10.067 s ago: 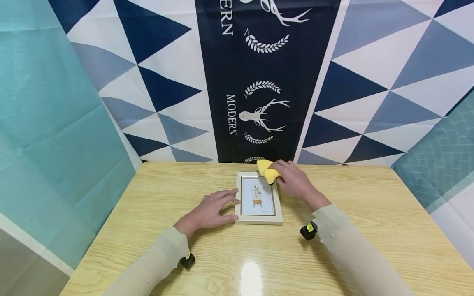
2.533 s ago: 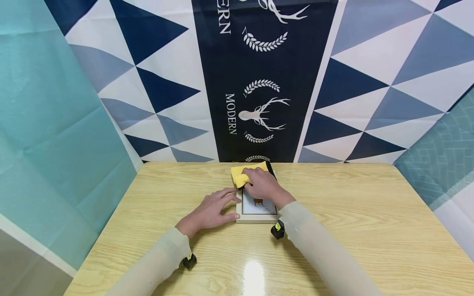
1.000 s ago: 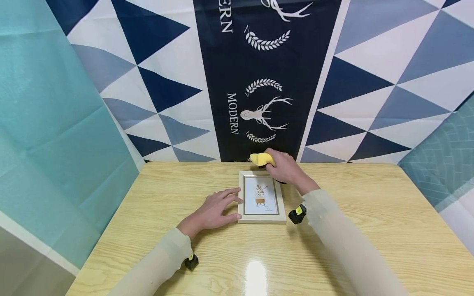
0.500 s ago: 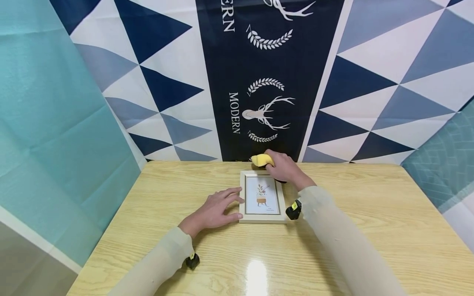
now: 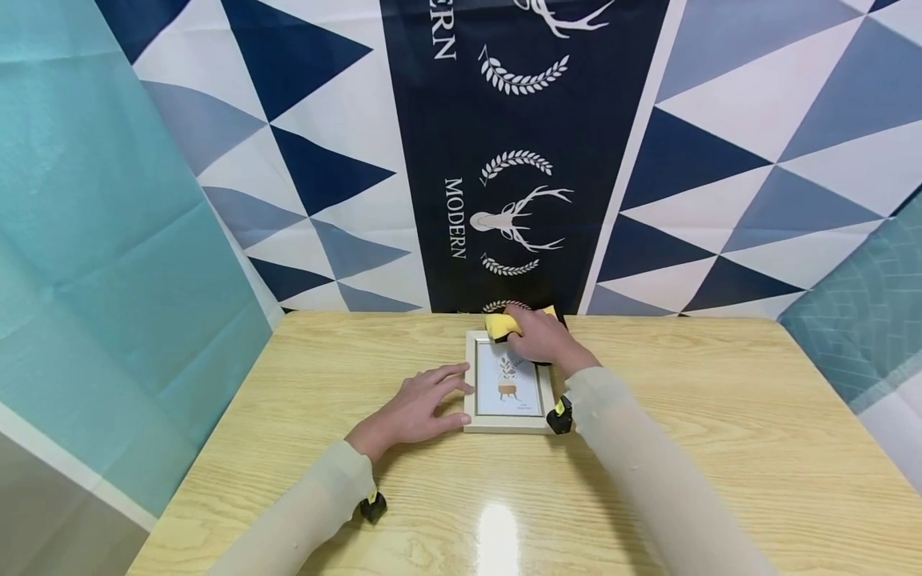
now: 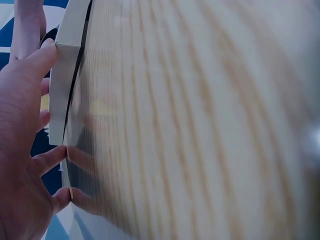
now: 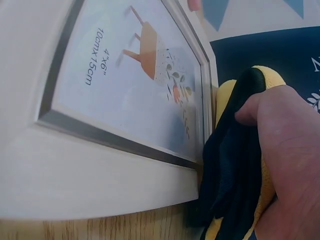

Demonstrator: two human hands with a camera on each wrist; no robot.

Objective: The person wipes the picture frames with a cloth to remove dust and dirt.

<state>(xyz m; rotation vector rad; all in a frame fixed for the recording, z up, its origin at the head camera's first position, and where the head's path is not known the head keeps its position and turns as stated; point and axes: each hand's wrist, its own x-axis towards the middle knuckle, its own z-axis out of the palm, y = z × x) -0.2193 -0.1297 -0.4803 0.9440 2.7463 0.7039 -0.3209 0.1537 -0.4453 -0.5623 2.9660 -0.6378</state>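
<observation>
The framed picture [image 5: 507, 392] is laid flat on the wooden table [image 5: 346, 344], near the patterned backdrop [image 5: 475, 120]. Its left side is touched by the left hand [image 5: 414, 408], whose fingers are extended and spread, with nothing clasped. At the upper part of the frame, a bunched yellow-and-black cloth [image 5: 500, 326] is gripped in the right hand [image 5: 542, 336]. If the cloth is pushed sideways with more force than can be checked by those spread fingers, the frame could be slid or turned on the glossy tabletop. A loose fold could be snagged on an upper corner, and the frame tipped by the pull. The black wrist camera [image 5: 559, 416] is seen close to the lower right corner, so the border could be knocked or scraped should the right wrist be dropped. Much of the top border is covered by the cloth and the right hand, and the fingers behind the fold are hidden. In the left wrist view only the outer edge of the frame is shown, and whether the lower fingertips are rested on wood or frame cannot be told. In the dark right wrist view, the cloth seems to be set against the rim, though the pressure cannot be judged. Both cream sleeves [image 5: 641, 456] are cut off below.
</observation>
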